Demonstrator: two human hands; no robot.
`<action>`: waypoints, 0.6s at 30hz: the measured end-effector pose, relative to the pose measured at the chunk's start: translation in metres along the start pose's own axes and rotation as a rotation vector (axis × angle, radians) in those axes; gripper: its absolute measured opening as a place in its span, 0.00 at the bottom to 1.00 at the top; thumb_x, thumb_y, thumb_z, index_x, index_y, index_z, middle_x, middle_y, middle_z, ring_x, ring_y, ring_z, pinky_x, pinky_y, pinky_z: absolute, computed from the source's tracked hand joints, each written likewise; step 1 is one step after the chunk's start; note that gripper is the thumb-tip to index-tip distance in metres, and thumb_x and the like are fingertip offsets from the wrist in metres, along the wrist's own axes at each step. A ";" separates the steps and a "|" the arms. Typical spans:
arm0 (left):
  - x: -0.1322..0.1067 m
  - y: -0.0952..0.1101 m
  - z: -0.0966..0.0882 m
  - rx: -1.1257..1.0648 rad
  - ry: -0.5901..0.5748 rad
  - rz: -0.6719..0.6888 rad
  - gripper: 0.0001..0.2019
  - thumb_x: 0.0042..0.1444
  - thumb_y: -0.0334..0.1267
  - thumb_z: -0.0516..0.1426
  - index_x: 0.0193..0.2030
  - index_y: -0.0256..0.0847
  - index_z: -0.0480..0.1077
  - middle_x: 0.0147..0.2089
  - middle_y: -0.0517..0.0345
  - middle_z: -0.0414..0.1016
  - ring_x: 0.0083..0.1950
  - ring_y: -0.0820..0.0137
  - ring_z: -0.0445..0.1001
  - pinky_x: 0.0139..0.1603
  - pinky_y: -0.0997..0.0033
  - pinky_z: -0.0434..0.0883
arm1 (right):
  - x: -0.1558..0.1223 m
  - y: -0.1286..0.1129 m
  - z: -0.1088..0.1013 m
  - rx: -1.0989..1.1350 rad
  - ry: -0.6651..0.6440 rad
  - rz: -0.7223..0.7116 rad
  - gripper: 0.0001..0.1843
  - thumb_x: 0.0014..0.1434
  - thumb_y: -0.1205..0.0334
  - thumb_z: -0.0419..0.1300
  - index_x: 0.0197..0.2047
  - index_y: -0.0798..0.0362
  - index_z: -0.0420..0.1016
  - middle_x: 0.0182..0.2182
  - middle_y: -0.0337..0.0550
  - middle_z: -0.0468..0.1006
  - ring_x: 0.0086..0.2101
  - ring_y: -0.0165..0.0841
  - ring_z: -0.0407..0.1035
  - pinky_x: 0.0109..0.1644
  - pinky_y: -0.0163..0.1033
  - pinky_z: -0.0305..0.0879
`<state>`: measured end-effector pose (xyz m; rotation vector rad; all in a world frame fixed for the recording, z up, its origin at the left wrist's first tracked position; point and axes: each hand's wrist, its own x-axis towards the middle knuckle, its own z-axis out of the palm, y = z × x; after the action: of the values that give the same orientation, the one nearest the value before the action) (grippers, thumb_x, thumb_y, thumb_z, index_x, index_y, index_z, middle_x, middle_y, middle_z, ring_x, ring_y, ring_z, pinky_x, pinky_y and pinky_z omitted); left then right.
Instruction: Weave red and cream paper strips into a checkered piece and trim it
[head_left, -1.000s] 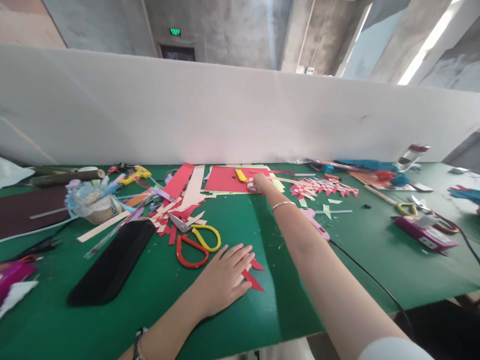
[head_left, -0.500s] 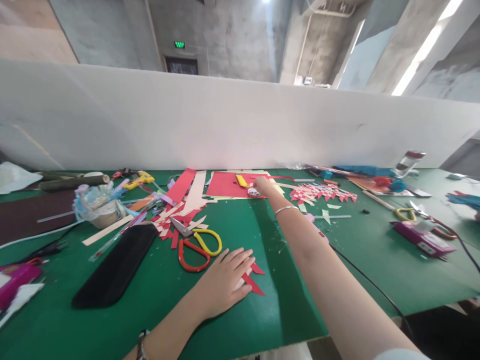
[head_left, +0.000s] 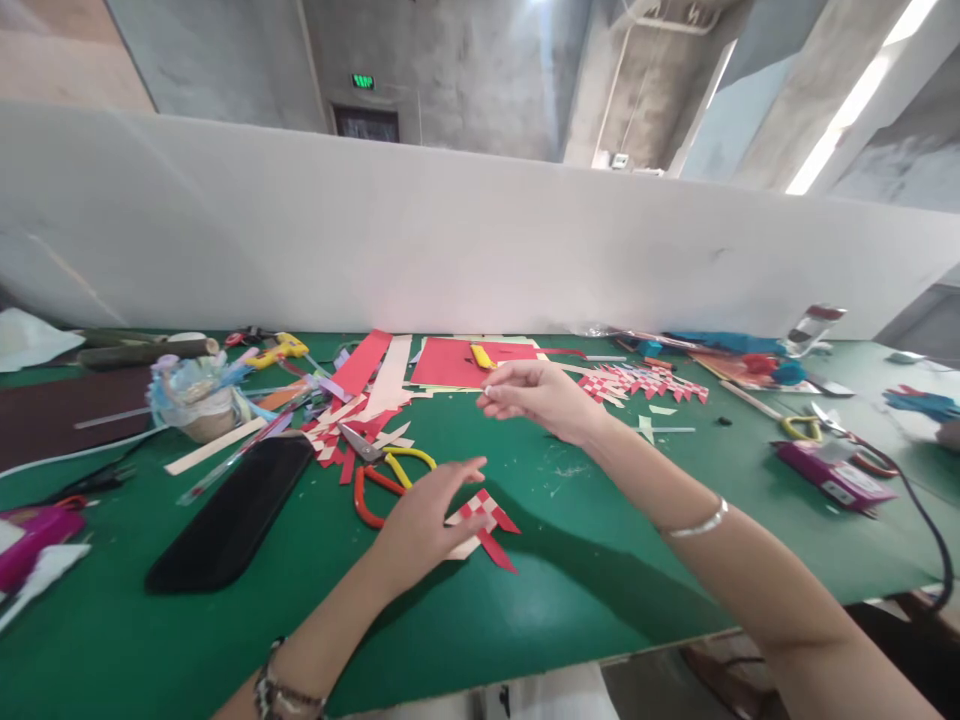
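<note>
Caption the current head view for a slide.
Left hand at a checkered paper piece, right hand in midair, scissors and paper strips on a green table.

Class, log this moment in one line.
left hand: open over woven paper; right hand: raised above table, fingertips close, contents unclear; scissors: near left hand

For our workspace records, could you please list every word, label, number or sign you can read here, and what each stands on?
No text is legible.
Green lit sign on the far wall: too small and blurred to read.
Pale label on the purple box: too blurred to read.
</note>
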<state>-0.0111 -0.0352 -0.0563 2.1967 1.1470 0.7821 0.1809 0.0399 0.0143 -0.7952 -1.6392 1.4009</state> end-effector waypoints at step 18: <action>0.012 0.045 -0.017 -0.657 0.187 -0.058 0.06 0.48 0.40 0.61 0.33 0.42 0.75 0.29 0.59 0.78 0.29 0.75 0.73 0.29 0.78 0.71 | -0.068 0.009 0.037 -0.609 0.219 -0.771 0.10 0.55 0.71 0.59 0.36 0.46 0.76 0.34 0.41 0.69 0.35 0.29 0.67 0.37 0.37 0.67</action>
<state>0.0071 -0.0440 -0.0108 1.5631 0.8640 1.1623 0.1791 -0.0346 -0.0088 -0.5088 -1.9158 0.2681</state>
